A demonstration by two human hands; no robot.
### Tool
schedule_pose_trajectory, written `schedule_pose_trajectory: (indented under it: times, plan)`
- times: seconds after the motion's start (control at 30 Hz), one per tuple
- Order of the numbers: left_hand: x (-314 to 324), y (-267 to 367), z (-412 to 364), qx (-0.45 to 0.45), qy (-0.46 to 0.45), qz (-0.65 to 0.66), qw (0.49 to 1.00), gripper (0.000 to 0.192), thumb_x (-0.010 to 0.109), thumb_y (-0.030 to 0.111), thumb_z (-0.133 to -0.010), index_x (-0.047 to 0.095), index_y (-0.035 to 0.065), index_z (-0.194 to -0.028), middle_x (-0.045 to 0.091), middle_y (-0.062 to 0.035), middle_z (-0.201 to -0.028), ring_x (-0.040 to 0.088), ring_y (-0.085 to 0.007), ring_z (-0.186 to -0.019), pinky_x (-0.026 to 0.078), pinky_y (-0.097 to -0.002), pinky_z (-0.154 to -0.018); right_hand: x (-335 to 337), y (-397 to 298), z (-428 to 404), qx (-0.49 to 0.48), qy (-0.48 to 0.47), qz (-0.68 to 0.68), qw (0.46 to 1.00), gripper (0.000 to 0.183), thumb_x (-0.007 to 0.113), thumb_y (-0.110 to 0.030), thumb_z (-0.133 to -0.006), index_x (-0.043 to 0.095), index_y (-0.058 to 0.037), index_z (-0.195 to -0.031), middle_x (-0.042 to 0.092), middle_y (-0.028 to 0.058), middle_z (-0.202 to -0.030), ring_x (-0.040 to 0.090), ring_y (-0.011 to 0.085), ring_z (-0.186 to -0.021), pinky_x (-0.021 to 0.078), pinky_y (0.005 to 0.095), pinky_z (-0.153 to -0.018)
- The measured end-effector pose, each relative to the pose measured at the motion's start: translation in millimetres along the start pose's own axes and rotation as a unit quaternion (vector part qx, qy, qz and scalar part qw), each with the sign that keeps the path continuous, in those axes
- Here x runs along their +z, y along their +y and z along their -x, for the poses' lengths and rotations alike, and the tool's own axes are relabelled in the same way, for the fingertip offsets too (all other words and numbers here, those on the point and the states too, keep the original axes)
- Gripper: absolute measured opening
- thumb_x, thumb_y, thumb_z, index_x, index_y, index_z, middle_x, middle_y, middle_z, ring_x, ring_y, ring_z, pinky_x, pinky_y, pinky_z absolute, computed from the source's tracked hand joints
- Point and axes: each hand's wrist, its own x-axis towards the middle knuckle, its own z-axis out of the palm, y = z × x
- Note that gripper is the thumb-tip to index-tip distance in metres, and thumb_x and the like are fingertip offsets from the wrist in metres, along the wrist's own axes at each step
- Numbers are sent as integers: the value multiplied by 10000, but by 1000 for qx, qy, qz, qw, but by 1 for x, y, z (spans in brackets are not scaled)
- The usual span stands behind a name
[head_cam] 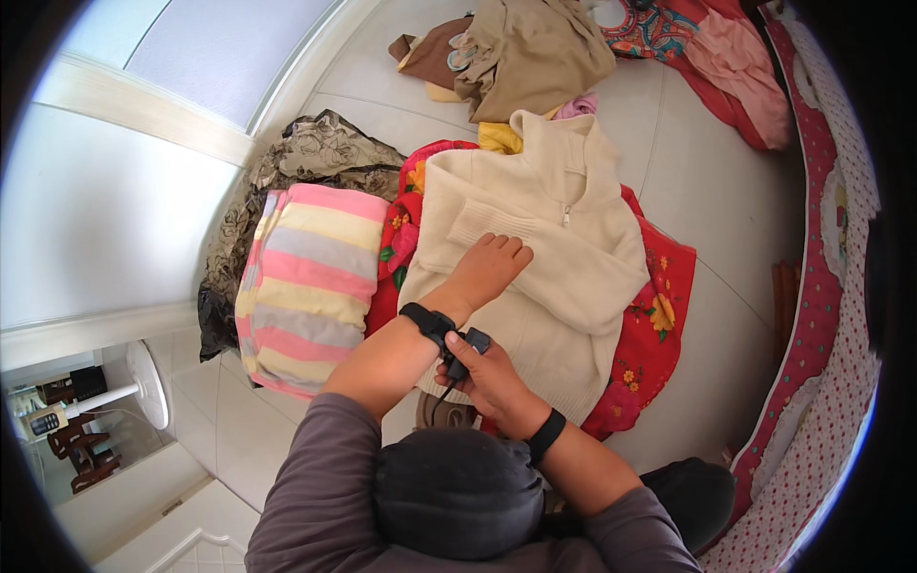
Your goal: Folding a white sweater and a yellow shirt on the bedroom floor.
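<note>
My left hand (494, 266) rests back up with curled fingers over the chest of a cream knit sweater (566, 286); whether it grips the fabric cannot be told. My right hand (478, 376) holds a small black device (469, 351) with a cable, close against the black strap (428, 324) on my left wrist. Another black strap (547, 435) circles my right wrist. The sweater lies front up with a zip collar, its sleeves folded across the front. Under it spreads a red floral cloth (663, 315). A folded striped blanket (315, 279) lies to its left.
A patterned plastic bag (322, 154) lies behind the blanket. Khaki clothing (537, 64) is heaped on the tiled floor beyond the sweater, with pink and red clothing (741, 79) at the upper right. A bed with a pink-edged cover (795, 344) borders the right; a white fan (149, 387) appears at left.
</note>
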Motion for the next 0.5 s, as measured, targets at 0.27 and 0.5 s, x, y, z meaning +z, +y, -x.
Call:
schedule_pose_trajectory:
  times: [0.27, 0.5]
  plan:
    - [6, -4, -23, -226, 128, 291, 921, 96, 580, 90, -861, 582, 42, -945, 607, -74, -844, 604, -203, -756, 490, -323, -671, -19, -19, -15, -86, -21, 189, 978, 417, 670, -402, -889, 553, -14, -989, 610, 70, -866, 590, 132, -665, 509, 260, -599]
    - [5, 22, -20, -277, 90, 609, 738, 147, 573, 44, -880, 587, 19, -1024, 632, -42, -890, 609, -146, -773, 512, -290, -717, -63, -157, 1, -176, -12, -38, 984, 402, 423, -399, -1006, 565, -28, -1063, 637, 114, -1052, 628, 238, -907, 521, 348, -845]
